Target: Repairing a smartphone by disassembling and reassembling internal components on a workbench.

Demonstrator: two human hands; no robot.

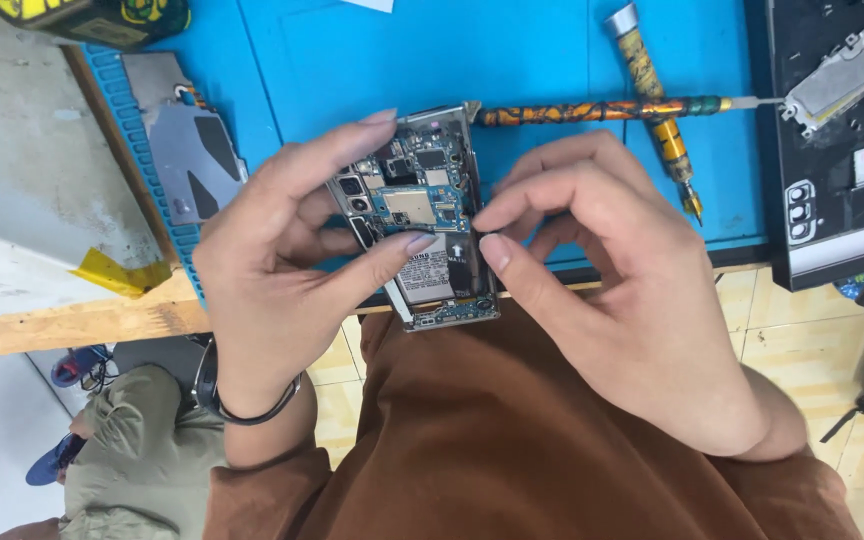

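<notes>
Concrete-grey bench top fills the far left, with a scrap of yellow tape [117, 272] stuck at its wooden edge. Next to it the blue work mat [352, 60] begins, and a grey metal plate [192, 150] lies on its ridged left border.

Moving in, the left hand [282, 260] comes up from below, a dark bangle [227, 405] on the wrist. Its index finger hooks over the top edge of an opened phone [422, 215] and its thumb presses across the middle, so the phone is pinched between them and held just above the near edge of the mat, over the person's brown shirt. The back is off: camera modules, a blue circuit board and a battery show.

To the right, the right hand [602, 270] meets the phone's right edge. Thumb and forefinger are drawn close together at that edge; whether they pinch some small part there I cannot tell.

Beyond the hands two marbled orange-handled tools [602, 110] lie crossed on the mat. At the far right sits a black tray [832, 200] with a small metal bracket [837, 80] and other phone parts on it.
</notes>
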